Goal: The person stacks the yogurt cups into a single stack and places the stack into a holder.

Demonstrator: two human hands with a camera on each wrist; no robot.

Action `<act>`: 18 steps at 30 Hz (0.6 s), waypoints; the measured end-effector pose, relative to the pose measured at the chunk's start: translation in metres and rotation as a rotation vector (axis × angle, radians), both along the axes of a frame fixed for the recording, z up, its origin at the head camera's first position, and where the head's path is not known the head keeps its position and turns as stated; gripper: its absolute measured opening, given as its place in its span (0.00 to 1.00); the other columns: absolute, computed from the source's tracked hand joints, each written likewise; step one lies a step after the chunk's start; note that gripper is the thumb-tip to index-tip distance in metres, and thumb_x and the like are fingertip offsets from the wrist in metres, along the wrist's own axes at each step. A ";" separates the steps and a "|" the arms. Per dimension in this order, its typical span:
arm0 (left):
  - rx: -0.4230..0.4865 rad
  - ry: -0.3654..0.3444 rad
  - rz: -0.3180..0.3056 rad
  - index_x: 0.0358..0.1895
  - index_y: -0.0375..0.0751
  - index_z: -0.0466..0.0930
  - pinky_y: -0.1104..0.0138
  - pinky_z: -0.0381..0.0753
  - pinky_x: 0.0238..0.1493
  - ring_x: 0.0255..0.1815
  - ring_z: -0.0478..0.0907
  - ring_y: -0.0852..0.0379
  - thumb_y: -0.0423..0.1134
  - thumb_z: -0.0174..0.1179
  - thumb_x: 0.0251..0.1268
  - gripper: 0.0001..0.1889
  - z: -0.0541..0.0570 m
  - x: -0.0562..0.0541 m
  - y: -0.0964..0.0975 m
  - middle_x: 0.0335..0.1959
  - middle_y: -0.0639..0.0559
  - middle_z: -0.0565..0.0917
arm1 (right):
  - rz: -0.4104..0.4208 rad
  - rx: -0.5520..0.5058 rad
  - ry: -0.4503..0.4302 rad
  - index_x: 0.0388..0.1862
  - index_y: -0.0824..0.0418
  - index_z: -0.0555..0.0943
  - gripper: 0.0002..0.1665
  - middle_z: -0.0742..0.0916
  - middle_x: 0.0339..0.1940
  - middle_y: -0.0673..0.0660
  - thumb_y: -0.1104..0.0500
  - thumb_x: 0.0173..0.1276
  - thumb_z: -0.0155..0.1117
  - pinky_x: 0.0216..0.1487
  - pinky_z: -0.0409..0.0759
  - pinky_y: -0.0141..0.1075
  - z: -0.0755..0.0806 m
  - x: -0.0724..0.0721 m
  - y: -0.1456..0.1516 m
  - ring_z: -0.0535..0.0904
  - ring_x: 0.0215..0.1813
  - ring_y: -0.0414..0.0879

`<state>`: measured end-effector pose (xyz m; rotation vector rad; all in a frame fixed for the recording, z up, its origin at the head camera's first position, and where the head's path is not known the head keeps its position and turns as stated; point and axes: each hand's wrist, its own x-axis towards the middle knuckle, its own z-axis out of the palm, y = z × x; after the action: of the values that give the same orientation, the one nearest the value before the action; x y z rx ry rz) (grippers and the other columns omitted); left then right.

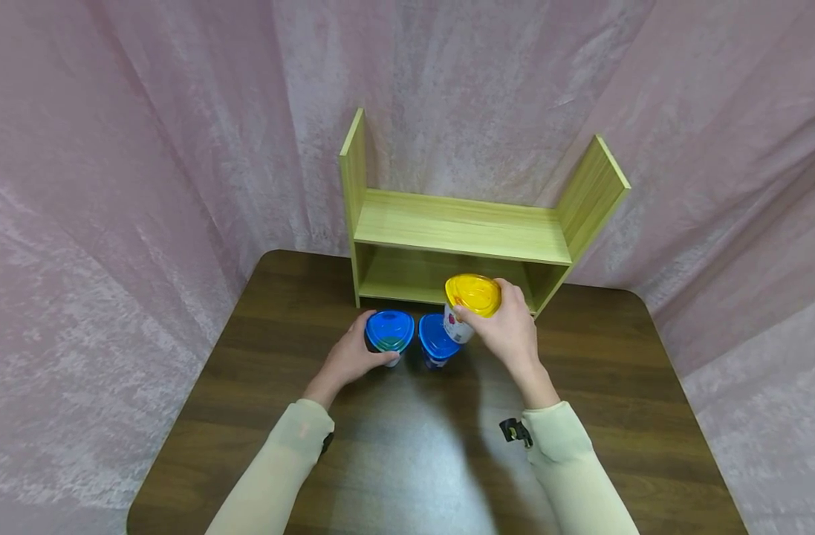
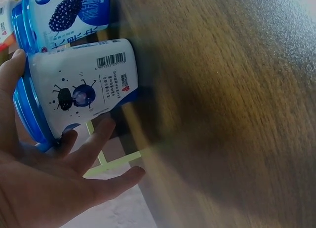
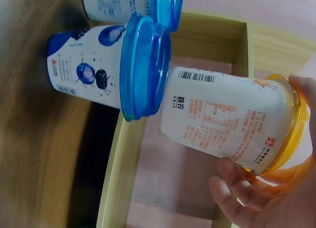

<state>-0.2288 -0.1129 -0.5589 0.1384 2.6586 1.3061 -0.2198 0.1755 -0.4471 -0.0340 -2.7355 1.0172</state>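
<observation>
Two yogurt cups with blue lids stand side by side on the table. My left hand [image 1: 349, 358] holds the left blue-lidded yogurt cup [image 1: 390, 331] by its lid, thumb on the near side and fingers on the far side. Its white wall with a barcode and berry drawings shows in the left wrist view. The right blue-lidded yogurt cup [image 3: 91, 65] stands free of both hands. My right hand [image 1: 514, 327] grips a yellow-lidded yogurt cup [image 1: 472, 296] around its lid, raised with its base at the right blue lid; whether they touch I cannot tell.
A light wooden two-level shelf [image 1: 460, 223] with upright side panels stands at the back of the dark wooden table [image 1: 260, 371], just behind the cups. Pink curtains [image 1: 180, 148] hang behind and beside the table.
</observation>
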 end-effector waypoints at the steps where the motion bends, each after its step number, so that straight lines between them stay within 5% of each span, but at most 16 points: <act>1: 0.001 0.001 0.001 0.78 0.52 0.54 0.38 0.70 0.64 0.68 0.70 0.38 0.59 0.76 0.52 0.53 0.000 0.000 0.000 0.73 0.42 0.68 | 0.003 -0.004 -0.001 0.71 0.65 0.67 0.56 0.78 0.60 0.64 0.30 0.56 0.73 0.50 0.80 0.53 0.000 0.000 -0.002 0.76 0.51 0.58; 18: 0.002 -0.020 0.011 0.79 0.52 0.53 0.38 0.70 0.64 0.68 0.69 0.37 0.60 0.76 0.52 0.54 0.004 0.003 0.000 0.73 0.41 0.67 | 0.023 -0.004 -0.004 0.70 0.64 0.68 0.55 0.78 0.57 0.63 0.30 0.55 0.72 0.47 0.81 0.52 -0.001 -0.002 -0.017 0.77 0.48 0.57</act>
<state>-0.2259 -0.1124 -0.5553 0.1102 2.6458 1.3064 -0.2213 0.1584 -0.4480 -0.0055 -2.7433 1.0297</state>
